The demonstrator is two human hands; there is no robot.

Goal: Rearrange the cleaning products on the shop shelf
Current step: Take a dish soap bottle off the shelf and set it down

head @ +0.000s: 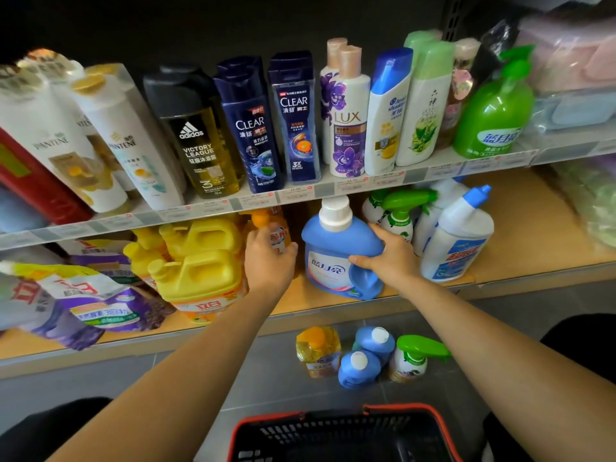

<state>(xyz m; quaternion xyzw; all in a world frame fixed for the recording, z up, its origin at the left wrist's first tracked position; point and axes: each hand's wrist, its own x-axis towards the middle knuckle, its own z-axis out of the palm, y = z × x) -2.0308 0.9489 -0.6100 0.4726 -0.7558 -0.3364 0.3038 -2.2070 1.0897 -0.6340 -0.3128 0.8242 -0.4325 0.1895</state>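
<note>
Detergent bottle [336,251], blue with a white cap, is standing on the lower shelf [533,228], between an orange bottle [274,228] and the spray bottles [400,211]. The right hand [391,258] is gripping its shoulder above the handle, and the left hand [268,263] is curling round the orange bottle. Both look mid-placement, and next they probably need squaring into rows. Its long axis is running near vertical, cap pointing up, label facing outward.

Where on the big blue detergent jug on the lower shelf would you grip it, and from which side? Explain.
Grip the moulded handle at the lower right corner of the blue detergent jug, coming from the front right. Its opening faces outward there, just below the right hand on the jug's shoulder; the left hand and orange bottle crowd its left.
</note>
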